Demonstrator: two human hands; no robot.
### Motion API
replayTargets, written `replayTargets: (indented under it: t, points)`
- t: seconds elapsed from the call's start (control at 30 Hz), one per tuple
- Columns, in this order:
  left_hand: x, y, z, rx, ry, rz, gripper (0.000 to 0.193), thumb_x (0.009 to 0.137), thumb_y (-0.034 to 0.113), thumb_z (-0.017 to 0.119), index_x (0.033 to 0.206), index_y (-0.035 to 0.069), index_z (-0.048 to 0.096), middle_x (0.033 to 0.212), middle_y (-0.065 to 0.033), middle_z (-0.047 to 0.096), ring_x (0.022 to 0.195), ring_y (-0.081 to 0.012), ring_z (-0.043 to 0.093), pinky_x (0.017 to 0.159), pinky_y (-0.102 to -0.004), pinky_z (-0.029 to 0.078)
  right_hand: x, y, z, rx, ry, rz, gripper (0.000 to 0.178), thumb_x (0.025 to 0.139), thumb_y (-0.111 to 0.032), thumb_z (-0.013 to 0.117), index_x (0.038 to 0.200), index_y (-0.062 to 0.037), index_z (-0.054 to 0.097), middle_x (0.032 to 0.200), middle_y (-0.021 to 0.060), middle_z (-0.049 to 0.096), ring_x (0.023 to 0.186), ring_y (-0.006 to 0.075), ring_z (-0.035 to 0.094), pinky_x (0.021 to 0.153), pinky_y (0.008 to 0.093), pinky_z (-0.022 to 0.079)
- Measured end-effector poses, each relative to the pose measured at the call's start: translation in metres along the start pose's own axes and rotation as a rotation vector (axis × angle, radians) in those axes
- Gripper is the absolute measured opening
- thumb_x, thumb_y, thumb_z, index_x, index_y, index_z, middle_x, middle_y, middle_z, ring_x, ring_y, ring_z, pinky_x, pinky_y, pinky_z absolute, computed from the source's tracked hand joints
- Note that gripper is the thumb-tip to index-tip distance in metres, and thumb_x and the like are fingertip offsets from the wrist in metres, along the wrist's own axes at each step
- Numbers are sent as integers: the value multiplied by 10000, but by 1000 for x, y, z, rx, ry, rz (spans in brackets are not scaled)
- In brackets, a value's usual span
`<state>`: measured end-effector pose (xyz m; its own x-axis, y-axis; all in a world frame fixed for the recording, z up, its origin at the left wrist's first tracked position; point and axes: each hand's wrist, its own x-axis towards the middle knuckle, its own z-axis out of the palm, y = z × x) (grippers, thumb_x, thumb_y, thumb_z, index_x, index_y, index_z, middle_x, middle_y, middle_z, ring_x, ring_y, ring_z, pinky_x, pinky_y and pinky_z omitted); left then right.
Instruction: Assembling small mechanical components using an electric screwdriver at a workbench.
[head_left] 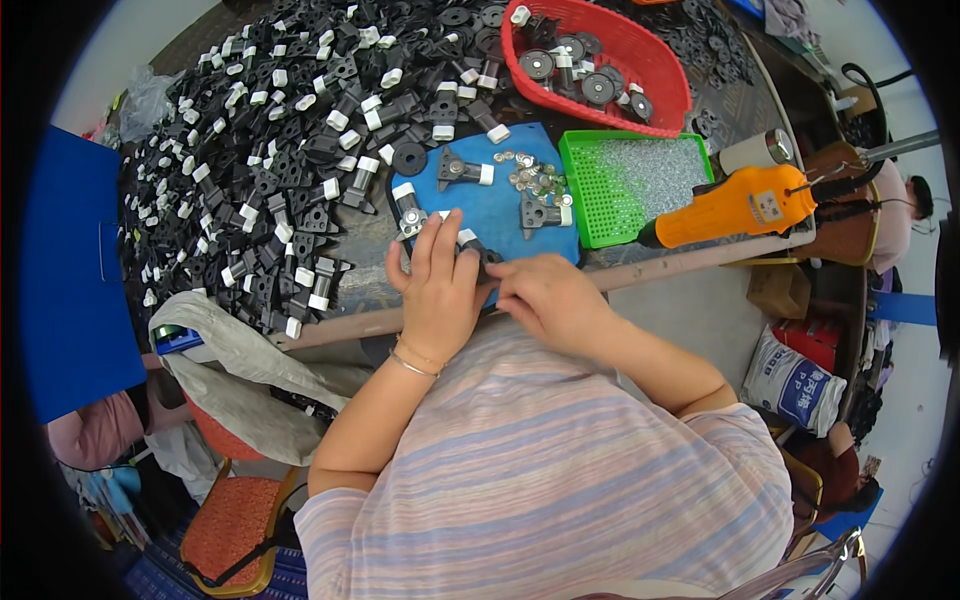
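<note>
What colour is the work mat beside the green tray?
The work mat is blue, seen best in the head view.

A workshop: heaped plastic parts (322,147), orange power tool (735,210).

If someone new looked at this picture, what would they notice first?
Probably the huge heap of black plastic parts with white ends, filling the upper left. Next, perhaps the bright orange handheld tool with a black nose at the right, near the green plastic tray. The red plastic basket above that tray stands out too.
</note>
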<state>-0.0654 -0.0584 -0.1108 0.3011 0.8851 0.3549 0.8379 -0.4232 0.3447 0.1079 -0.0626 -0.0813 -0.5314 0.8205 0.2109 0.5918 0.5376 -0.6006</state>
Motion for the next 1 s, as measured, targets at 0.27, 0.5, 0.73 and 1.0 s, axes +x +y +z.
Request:
replayTargets:
  t: [0.27, 0.5, 0.73, 1.0]
  points:
    - [7, -1, 16, 33, 73, 74, 327, 706, 346, 668, 943, 127, 615, 1328, -86, 434, 1267, -250, 327, 1019, -514, 77, -4, 1, -6, 43, 47, 1, 138, 741, -151, 672, 845, -95, 599, 951, 37, 626, 871, 229, 590, 725, 358, 451]
    - [2, 2, 10, -24, 43, 3, 381, 699, 407, 690, 922, 105, 630, 1323, -90, 434, 1279, -251, 302, 1023, -518, 57, 16, 34, 2, -302, 263, -117, 148, 683, -164, 714, 805, -126, 639, 716, 10, 542, 669, 207, 549, 558, 335, 433]
    - [0, -1, 15, -6, 72, 28, 297, 726, 391, 671, 834, 116, 651, 1304, -75, 458, 1271, -248, 315, 1023, -520, 57, 11, 33, 6, -230, 139, -110, 133, 693, -168, 704, 804, -126, 643, 746, 8, 561, 678, 207, 556, 561, 340, 443]
    - [-3, -3, 4, -42, 55, -48, 403, 693, 433, 694, 938, 121, 621, 1323, -81, 434, 1268, -260, 310, 1017, -521, 64, 13, 32, -1, -177, 169, -52, 118, 699, -186, 713, 789, -127, 666, 756, 21, 566, 682, 219, 560, 572, 340, 449]
